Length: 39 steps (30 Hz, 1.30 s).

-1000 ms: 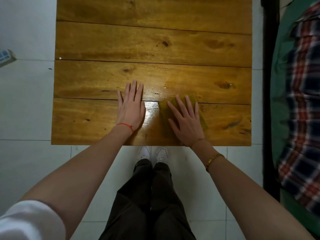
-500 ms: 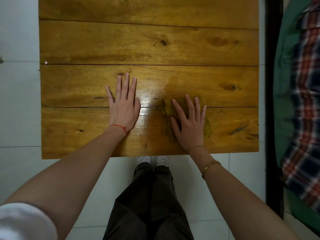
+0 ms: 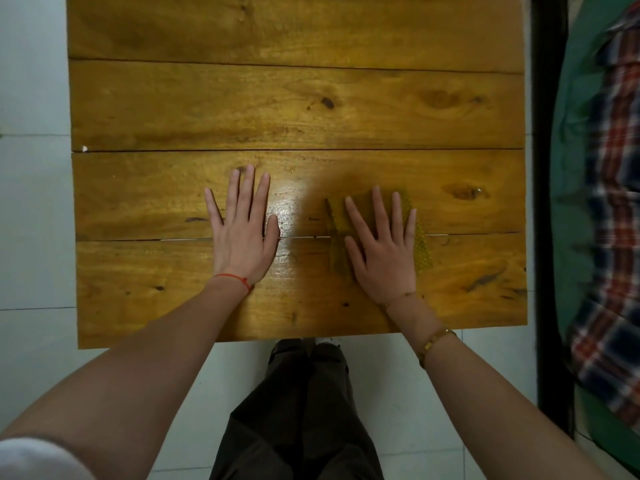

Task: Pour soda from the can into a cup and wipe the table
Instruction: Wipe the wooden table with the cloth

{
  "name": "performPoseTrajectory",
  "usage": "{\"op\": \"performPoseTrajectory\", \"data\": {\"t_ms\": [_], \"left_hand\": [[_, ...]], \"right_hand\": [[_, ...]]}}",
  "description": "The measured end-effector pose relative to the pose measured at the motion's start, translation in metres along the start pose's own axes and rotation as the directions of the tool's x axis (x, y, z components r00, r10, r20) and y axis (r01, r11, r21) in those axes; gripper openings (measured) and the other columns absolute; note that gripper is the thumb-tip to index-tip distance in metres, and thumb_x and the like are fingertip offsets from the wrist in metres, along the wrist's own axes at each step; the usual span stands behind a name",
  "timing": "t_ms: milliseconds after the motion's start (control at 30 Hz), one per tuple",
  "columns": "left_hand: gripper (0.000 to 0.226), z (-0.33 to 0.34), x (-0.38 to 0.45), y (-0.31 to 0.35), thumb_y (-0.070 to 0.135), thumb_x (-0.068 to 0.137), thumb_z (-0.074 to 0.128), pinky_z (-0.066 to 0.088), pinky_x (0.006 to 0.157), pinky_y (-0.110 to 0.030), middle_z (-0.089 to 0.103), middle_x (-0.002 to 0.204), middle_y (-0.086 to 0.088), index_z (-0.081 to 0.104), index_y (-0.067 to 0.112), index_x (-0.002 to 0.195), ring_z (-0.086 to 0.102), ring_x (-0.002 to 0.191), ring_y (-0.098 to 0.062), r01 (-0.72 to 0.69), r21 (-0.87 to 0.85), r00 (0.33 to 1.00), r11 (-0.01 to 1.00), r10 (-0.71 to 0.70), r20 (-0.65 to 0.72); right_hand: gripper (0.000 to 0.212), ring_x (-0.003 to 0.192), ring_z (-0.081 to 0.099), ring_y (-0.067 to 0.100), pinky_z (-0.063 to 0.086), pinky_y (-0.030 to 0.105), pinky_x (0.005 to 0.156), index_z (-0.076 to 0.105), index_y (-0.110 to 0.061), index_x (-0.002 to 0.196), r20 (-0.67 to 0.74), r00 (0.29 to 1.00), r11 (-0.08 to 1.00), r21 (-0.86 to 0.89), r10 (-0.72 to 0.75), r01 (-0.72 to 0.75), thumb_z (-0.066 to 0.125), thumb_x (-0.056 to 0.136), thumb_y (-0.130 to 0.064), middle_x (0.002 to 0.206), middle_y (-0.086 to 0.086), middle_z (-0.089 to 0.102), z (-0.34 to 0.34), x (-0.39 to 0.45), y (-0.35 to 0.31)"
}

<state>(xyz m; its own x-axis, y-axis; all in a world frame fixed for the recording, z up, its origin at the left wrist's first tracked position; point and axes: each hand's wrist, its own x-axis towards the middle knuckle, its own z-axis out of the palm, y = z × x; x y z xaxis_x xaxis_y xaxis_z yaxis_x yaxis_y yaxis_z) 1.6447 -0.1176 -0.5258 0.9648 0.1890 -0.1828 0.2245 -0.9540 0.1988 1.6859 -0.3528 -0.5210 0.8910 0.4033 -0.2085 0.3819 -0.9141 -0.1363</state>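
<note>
While both my palms lie flat on the wooden table (image 3: pixel 145 299), my right hand (image 3: pixel 382 242) presses down with fingers spread on a yellow textured cloth (image 3: pixel 420 245), which pokes out past my fingertips, beyond my little finger and beside my thumb, straddling the seam between the two nearest planks. My left hand (image 3: pixel 242 226) rests released and holding nothing, fingers loosely together, just beside the cloth with a glossy patch of wood between my two thumbs. Neither hand is clenched; the cloth is only pinned under my right palm, not gripped.
</note>
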Motion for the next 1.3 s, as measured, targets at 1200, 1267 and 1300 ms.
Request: {"op": "performPoseTrajectory", "data": {"t_ms": [1200,1267,1300], "left_hand": [[0.059,-0.031,0.093,-0.045,0.027,0.1,0.025,0.001,0.12,-0.059,0.008,0.165,-0.004,0.013,0.018,0.157,0.0,0.153,-0.021,0.006,-0.018,1.0,1.0,-0.006,-0.027],[0.059,-0.029,0.095,-0.045,0.028,0.1,0.024,0.001,0.12,-0.059,0.006,0.166,-0.002,0.012,0.019,0.157,-0.002,0.153,-0.019,0.023,-0.019,0.999,1.0,-0.024,-0.022],[0.059,-0.028,0.094,-0.045,0.029,0.1,0.024,0.001,0.12,-0.058,0.006,0.166,-0.001,0.012,0.02,0.157,-0.002,0.153,-0.019,0.029,-0.023,0.999,0.999,-0.03,-0.024]], "right_hand": [[0.058,0.148,-0.008,0.039,0.001,0.06,0.118,0.005,-0.036,0.154,-0.053,0.995,0.996,0.038,0.084,-0.082,0.021,0.101,-0.052,0.163,0.009,-0.004,-0.014,0.142,-0.06],[0.058,0.149,-0.008,0.037,0.003,0.058,0.118,0.006,-0.037,0.154,-0.042,0.999,0.999,0.023,-0.032,0.033,0.023,0.101,-0.053,0.163,0.007,-0.004,-0.014,0.136,-0.054],[0.057,0.149,-0.007,0.036,0.004,0.058,0.118,0.006,-0.037,0.154,-0.045,0.997,0.998,0.023,-0.056,0.057,0.024,0.101,-0.052,0.163,0.006,-0.003,-0.017,0.139,-0.047]]}}
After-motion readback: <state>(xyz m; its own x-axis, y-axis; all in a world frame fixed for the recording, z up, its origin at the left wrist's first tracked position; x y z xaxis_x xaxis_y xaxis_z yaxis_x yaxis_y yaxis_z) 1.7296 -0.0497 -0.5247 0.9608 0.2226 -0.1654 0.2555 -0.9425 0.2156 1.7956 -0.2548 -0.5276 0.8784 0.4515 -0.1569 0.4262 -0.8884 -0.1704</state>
